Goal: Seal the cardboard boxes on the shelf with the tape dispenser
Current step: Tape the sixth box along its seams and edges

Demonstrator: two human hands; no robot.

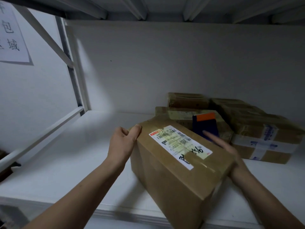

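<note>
Cardboard box: sitting tilted near front edge of shelf, lying between both hands, labelled face up. Long axis running from left fingers at far-left corner toward near right.
Left hand: curling over that corner, gripping it.
Right hand: fingers lying straight along right side, holding nothing; blurred.
Blue-and-orange item, likely tape dispenser: resting just beyond right fingertips, atop taped boxes. Right hand being nearer, reach likely falling to it.
</note>
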